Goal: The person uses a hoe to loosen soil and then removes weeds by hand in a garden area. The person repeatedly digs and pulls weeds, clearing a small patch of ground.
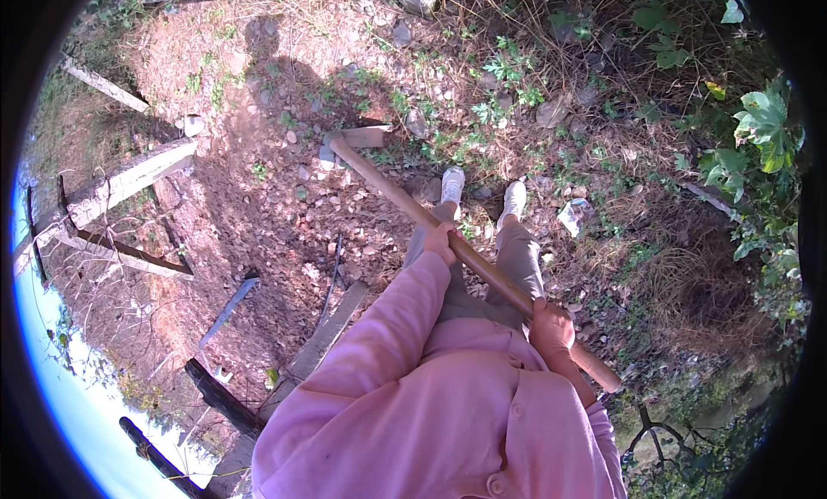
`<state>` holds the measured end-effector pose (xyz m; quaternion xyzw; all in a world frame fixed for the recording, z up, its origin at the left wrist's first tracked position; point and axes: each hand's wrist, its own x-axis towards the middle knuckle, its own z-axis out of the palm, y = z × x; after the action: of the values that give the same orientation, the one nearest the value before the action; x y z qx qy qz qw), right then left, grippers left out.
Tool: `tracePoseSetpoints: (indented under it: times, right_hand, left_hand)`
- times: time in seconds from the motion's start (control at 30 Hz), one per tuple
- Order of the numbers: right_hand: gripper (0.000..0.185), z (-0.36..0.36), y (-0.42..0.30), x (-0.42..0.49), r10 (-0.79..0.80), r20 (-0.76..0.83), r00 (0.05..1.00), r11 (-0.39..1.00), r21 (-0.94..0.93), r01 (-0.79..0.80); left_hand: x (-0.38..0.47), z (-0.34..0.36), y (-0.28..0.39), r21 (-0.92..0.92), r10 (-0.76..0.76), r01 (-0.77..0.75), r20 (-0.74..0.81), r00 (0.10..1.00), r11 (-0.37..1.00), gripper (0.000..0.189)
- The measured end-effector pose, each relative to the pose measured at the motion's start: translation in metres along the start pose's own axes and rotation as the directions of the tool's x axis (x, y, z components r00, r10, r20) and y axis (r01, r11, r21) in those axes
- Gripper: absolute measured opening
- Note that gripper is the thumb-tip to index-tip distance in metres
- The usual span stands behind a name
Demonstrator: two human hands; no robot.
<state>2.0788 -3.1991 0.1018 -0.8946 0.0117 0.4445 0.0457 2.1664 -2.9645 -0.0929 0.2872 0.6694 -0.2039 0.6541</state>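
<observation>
A hoe [478,260] with a long round wooden handle slants across in front of my legs. My left hand [440,242] is wrapped around the middle of the handle. Nearer its butt end, my right hand [551,329] grips the same handle beside my waist. The handle's end sticks out past my right hand, to the right. At the far end, ahead of my feet and to the left, the hoe head [367,137] lies low over stony soil; I cannot tell whether it touches the ground.
My white shoes [452,185] stand on ground with leaf litter, stones and weeds. A crumpled plastic scrap [575,216] lies right of them. Concrete beams [145,169] and dark wooden posts [223,399] stand at the left. Leafy plants [765,130] and dry grass border the right.
</observation>
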Motion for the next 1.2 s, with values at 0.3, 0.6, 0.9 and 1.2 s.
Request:
tracePoseSetpoints:
  times: [0.3,0.6,0.9,1.2]
  right_hand:
    - [0.02,0.005,-0.018,0.048,-0.06,-0.015,0.998,0.998,-0.005,0.06]
    - [0.039,-0.05,-0.092,0.132,-0.14,0.133,0.981,0.963,0.251,0.103]
    - [0.051,0.009,-0.017,0.063,0.079,0.369,0.926,0.956,0.233,-0.175]
    - [0.041,-0.011,-0.039,0.075,0.026,0.258,0.966,0.968,0.235,-0.089]
  left_hand:
    - [-0.019,0.016,0.057,-0.07,0.075,-0.072,0.034,0.997,0.995,0.021]
    - [-0.029,0.055,0.109,-0.001,0.2,-0.2,-0.006,0.98,0.98,0.011]
    - [-0.006,0.046,-0.043,0.247,0.06,-0.051,-0.029,0.998,0.968,0.019]
    - [-0.027,0.049,0.004,0.056,0.121,-0.121,0.0,0.993,0.991,0.017]
